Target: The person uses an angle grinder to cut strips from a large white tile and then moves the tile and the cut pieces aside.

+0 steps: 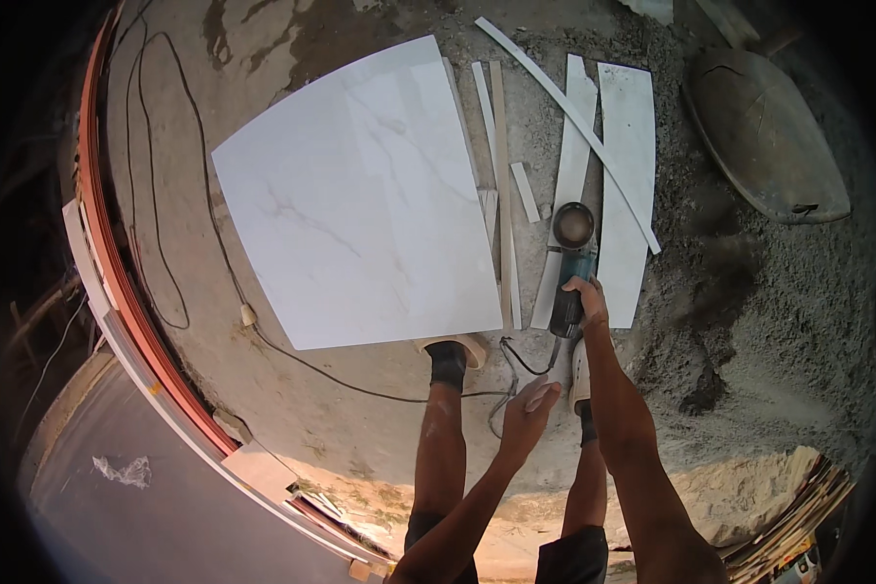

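In the head view, the right hand (594,300) is closed around the grinder (572,269), whose long axis points away from the person along a white strip (570,167), right of the large tile (360,214), while the left hand (529,411), loosely open and seemingly empty, is lower and farther from the tool.

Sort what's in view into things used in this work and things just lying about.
Apparently in use:
power tool, in the right hand
large white slab
white strips beside it

Seemingly just lying about:
grey dished tray
crumpled clear plastic
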